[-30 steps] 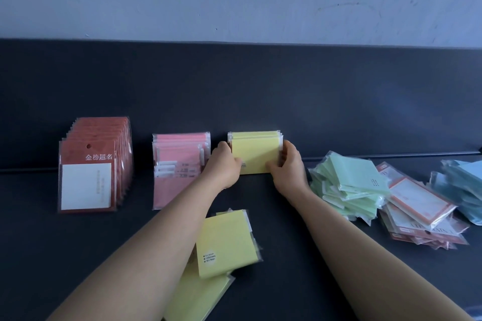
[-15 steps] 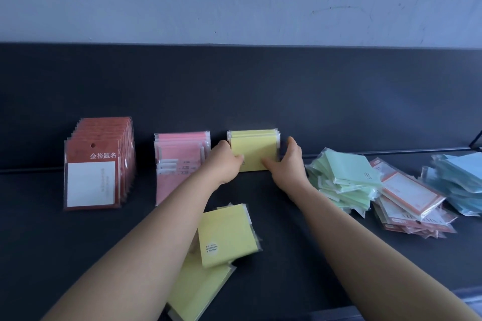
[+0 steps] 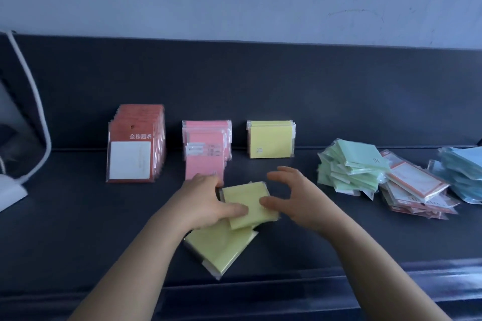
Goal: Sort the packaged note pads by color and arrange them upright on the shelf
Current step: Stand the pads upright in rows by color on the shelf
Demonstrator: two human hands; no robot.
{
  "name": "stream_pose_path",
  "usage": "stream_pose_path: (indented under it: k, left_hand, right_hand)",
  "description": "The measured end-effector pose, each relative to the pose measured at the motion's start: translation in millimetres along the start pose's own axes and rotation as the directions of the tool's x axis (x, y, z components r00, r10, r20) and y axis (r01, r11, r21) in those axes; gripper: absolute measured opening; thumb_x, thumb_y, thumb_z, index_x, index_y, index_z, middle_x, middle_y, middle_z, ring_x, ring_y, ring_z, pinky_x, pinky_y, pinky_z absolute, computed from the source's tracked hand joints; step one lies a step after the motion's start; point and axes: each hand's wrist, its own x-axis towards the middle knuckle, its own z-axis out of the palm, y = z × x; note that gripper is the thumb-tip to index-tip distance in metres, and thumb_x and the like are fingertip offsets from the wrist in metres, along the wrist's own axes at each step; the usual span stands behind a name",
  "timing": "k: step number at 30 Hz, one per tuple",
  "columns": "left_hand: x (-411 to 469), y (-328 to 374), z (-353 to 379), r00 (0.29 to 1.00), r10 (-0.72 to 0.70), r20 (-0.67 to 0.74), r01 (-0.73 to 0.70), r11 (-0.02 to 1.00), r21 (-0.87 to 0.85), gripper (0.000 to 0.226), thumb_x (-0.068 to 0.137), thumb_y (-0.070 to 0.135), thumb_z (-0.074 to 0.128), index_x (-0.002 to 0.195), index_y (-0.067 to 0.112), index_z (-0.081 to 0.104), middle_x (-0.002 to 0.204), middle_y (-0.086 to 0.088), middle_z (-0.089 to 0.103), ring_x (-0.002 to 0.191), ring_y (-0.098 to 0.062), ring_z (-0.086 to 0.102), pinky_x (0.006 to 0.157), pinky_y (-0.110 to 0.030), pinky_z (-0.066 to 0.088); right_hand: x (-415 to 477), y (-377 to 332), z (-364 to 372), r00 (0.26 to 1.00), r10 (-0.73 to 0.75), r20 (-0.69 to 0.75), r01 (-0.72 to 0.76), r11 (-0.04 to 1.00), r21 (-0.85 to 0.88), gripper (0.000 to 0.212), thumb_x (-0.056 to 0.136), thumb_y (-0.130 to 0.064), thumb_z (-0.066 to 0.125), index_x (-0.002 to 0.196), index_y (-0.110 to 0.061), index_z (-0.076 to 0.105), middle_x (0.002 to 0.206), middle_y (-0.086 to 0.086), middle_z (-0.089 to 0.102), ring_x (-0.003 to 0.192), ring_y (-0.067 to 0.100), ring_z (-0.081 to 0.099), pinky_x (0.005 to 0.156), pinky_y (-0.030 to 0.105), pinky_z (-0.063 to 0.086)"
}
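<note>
While both hands are working over the loose yellow pads, the left hand (image 3: 206, 203) is pressing down on the top yellow pad (image 3: 249, 204), thumb lying across its near-left face and fingers curled over its far-left edge, so it is closing on that pack. Just right of that grip, the right hand (image 3: 294, 198) is hovering with fingers spread and curved, thumb tip touching the same pad's right side; whether it is actually pinching the pack cannot be told. Under the gripped pad, a lower yellow pad (image 3: 221, 247) is lying flat and tilted on the dark shelf (image 3: 78, 216), sticking out toward the person.

Beyond the hands, an upright yellow row (image 3: 271, 142) is standing against the back panel. Left of it, and just beyond the left hand, an upright pink row (image 3: 206, 150) is standing, and farther left a red-brown row (image 3: 135, 146) with a white square on its front. Well to the right of the right hand, a green pile (image 3: 352, 167) is lying loose, with an orange-bordered pile (image 3: 414, 187) beside it and a blue pile (image 3: 464, 172) at the far right.
</note>
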Motion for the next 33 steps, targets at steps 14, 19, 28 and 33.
stream_pose_path:
  k: [14, 19, 28, 33]
  left_hand:
    - [-44, -58, -5, 0.893, -0.237, -0.383, -0.126, 0.684, -0.718, 0.021, 0.09, 0.019, 0.067, 0.107, 0.012, 0.057, 0.096, -0.002, 0.069, 0.079, -0.013, 0.066, 0.058, -0.023, 0.049]
    - [-61, -83, -2, 0.918, -0.289, -0.273, -0.061, 0.576, -0.815, 0.009, 0.097, 0.022, 0.056, 0.101, 0.019, 0.063, 0.102, -0.002, 0.07, 0.094, -0.019, 0.067, 0.079, -0.04, 0.058]
    - [-59, -71, 7, 0.971, -0.235, -0.051, 0.086, 0.537, -0.839, 0.018, 0.101, 0.023, 0.043, 0.113, 0.012, 0.053, 0.112, -0.009, 0.064, 0.101, -0.025, 0.064, 0.082, -0.044, 0.058]
    - [-58, -72, 8, 0.969, -0.238, -0.06, 0.086, 0.557, -0.826, 0.018, 0.1, 0.024, 0.044, 0.112, 0.014, 0.052, 0.112, -0.008, 0.063, 0.101, -0.024, 0.064, 0.084, -0.046, 0.058]
  right_hand:
    - [-49, -12, 46, 0.92, -0.3, -0.252, 0.264, 0.95, -0.168, 0.029, 0.082, -0.037, 0.071, 0.111, -0.03, 0.068, 0.126, -0.022, 0.048, 0.114, 0.0, 0.039, 0.085, -0.001, 0.029]
    - [-68, -26, 75, 0.849, -0.521, -0.091, 0.457, 0.809, -0.371, 0.04, 0.081, -0.057, 0.056, 0.097, -0.024, 0.075, 0.104, -0.014, 0.067, 0.102, 0.012, 0.053, 0.09, 0.024, 0.043]
    - [-90, -25, 83, 0.872, -0.434, -0.225, 0.342, 0.87, -0.354, 0.013, 0.082, -0.029, 0.066, 0.09, -0.022, 0.074, 0.102, -0.012, 0.07, 0.098, 0.006, 0.06, 0.086, 0.027, 0.05]
    - [-104, -31, 84, 0.917, -0.182, -0.354, 0.03, 0.918, -0.395, 0.016, 0.087, -0.036, 0.061, 0.082, -0.024, 0.071, 0.077, -0.009, 0.068, 0.086, 0.014, 0.058, 0.071, 0.03, 0.049]
